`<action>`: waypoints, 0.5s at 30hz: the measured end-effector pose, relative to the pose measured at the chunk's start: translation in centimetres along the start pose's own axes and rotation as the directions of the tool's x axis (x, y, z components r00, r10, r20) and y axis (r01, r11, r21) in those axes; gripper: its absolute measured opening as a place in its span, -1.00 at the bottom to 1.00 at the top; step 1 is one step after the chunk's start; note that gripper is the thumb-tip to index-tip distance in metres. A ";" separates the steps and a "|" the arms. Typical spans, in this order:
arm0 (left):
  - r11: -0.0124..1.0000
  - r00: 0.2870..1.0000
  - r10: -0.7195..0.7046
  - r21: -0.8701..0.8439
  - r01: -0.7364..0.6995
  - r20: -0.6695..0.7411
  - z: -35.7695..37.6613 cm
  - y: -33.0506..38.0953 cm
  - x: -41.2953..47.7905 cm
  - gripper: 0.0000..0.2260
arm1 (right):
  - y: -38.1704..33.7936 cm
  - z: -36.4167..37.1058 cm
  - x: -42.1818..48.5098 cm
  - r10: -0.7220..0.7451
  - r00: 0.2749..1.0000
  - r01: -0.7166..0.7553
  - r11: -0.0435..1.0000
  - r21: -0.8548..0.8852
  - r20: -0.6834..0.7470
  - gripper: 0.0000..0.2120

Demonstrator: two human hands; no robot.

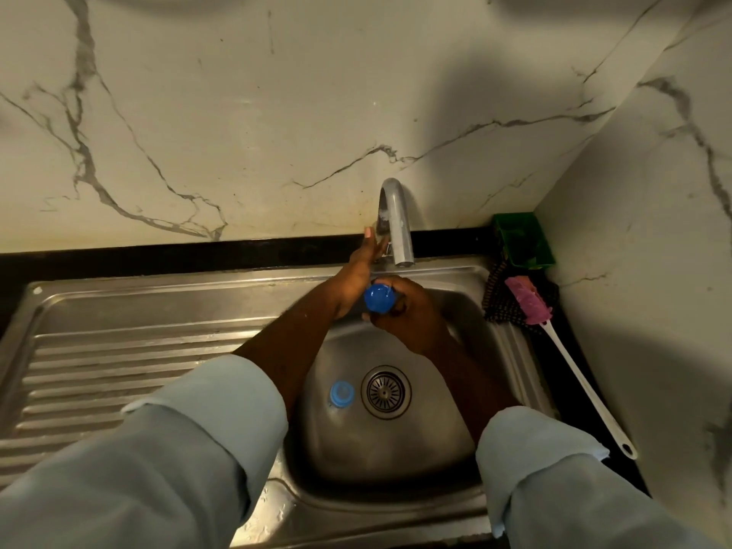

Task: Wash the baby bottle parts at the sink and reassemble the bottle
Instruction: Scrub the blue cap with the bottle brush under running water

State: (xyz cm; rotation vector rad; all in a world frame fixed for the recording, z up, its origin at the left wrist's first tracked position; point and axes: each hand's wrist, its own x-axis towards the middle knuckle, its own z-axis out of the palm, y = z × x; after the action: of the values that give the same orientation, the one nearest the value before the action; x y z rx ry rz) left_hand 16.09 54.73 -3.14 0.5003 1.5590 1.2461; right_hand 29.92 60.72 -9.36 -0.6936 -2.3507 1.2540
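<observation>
I hold the blue cap point(379, 298) below the tap point(396, 219), right hand point(408, 315) fingers wrapped around it; left hand point(358, 271) fingers extended at the tap. Likely light, slippery plastic: grip its rim.

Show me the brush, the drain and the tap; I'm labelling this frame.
brush point(528, 301), head view, on its pink bristle head.
drain point(386, 391), head view, on the strainer's middle.
tap point(399, 223), head view, on the grey spout's downward leg.
</observation>
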 end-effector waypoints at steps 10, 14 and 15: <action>0.958 0.942 -0.179 -0.267 0.101 -0.283 0.2 -3.9 -0.3 -0.35 | -0.4 -1.1 -1.7 0.366 0.913 -0.404 0.871 0.279 0.180 -0.75; 0.969 0.919 -0.248 -0.086 0.233 -0.307 0.0 -7.1 -1.7 -0.46 | 0.0 -1.1 -3.6 0.669 0.568 -0.740 0.161 0.653 0.478 -0.63; 0.963 0.916 -0.267 -0.053 0.263 -0.300 0.0 -7.7 -2.1 -0.49 | 0.5 -1.2 -3.9 0.679 0.504 -0.744 0.027 0.668 0.534 -0.65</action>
State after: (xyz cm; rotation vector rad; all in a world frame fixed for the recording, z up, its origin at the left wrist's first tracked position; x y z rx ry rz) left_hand 18.90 50.14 -8.98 0.0802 1.8083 1.1581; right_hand 33.83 59.41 -9.60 -1.5109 -0.8261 2.6054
